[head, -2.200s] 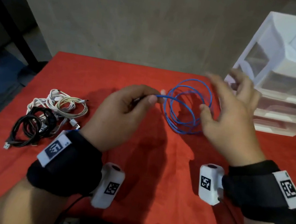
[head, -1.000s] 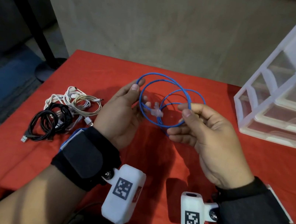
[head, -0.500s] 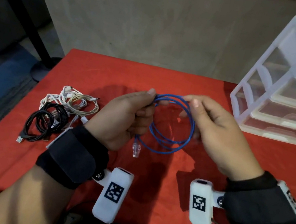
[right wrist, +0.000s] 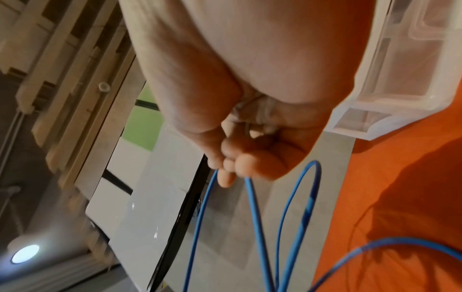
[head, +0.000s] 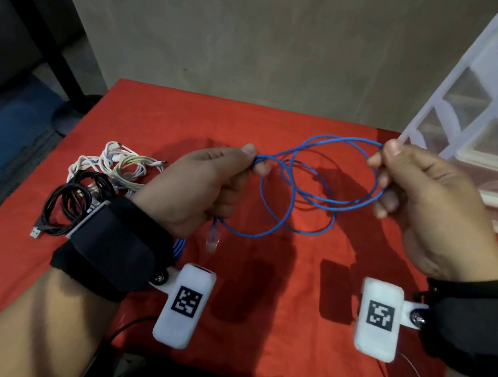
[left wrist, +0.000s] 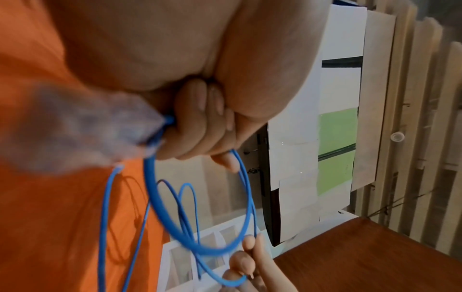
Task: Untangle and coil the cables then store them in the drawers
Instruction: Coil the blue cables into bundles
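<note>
Holding the blue cable (head: 292, 195) above the red desk (head: 274, 290), both hands are raised at about the same height with their backs toward the head camera. The left hand (head: 199, 187) has its grip closed on the cable: thumb and forefinger pinch a bundle of strands at the left side of the loops, and the remaining fingers curl under, as the left wrist view (left wrist: 197, 126) confirms. A clear plug (head: 213, 238) on one cable end hangs below this hand, just above the desk. The right hand (head: 427, 210) also has its grip closed on the cable, pinching the far right part of the loops between thumb and fingertips; the right wrist view (right wrist: 240, 158) shows strands leaving the curled fingers. The loops sag between the two hands and do not lie flat. Compared with the frame half a second earlier, the hands have moved apart, the right one now close to the white drawer unit (head: 492, 129) at the far right, and the compact coil has been pulled open into wider, looser loops. A black cable bundle (head: 75, 203) and a white cable bundle (head: 117, 164) lie on the left side of the desk, touching each other, in the same places as before.
</note>
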{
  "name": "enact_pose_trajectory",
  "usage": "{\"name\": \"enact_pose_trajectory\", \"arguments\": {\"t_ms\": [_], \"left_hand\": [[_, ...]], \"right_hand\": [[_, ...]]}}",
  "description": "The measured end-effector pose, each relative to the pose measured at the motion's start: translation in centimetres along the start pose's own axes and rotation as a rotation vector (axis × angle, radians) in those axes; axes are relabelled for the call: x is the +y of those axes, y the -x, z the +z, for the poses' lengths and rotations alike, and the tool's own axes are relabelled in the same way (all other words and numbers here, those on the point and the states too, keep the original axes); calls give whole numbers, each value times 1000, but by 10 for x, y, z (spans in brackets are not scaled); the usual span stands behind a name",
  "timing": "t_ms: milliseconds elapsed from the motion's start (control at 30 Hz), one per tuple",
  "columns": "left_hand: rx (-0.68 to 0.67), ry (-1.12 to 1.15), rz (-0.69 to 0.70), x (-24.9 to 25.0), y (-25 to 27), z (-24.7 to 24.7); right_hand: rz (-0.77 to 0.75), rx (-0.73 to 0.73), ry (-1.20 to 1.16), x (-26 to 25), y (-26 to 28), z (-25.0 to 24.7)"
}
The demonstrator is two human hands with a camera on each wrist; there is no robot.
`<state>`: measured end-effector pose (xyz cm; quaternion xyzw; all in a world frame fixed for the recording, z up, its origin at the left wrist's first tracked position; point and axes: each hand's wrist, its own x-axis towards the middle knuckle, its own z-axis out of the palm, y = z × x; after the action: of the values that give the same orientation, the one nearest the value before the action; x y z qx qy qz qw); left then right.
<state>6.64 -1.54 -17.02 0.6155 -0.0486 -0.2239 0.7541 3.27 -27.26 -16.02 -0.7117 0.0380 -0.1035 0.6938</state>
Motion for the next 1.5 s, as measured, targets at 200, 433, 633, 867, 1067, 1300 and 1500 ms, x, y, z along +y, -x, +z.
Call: {"name": "enact_pose_trajectory", "arguments": {"t_ms": [200, 433, 633, 867, 1067, 1300, 1500], "left_hand": [[87, 394, 5, -2, -9, 2], [134, 496, -138, -12, -11, 10], [113, 473, -196, -15, -10, 9], [276, 452, -38, -18, -17, 6], [314, 230, 114, -12, -19, -10], [431, 208, 177, -7, -21, -29], [540, 243, 202, -7, -25, -36]], "right_hand": [[82, -172, -121, 4, 15, 33], [5, -211, -299, 12, 28, 68], [68, -317, -217, 18, 37, 78], [-131, -405, 321, 30, 34, 66], [-216, -153, 421, 19, 16, 36], [246, 266, -360, -5, -5, -15], [6, -49, -24, 1, -1, -14]]}}
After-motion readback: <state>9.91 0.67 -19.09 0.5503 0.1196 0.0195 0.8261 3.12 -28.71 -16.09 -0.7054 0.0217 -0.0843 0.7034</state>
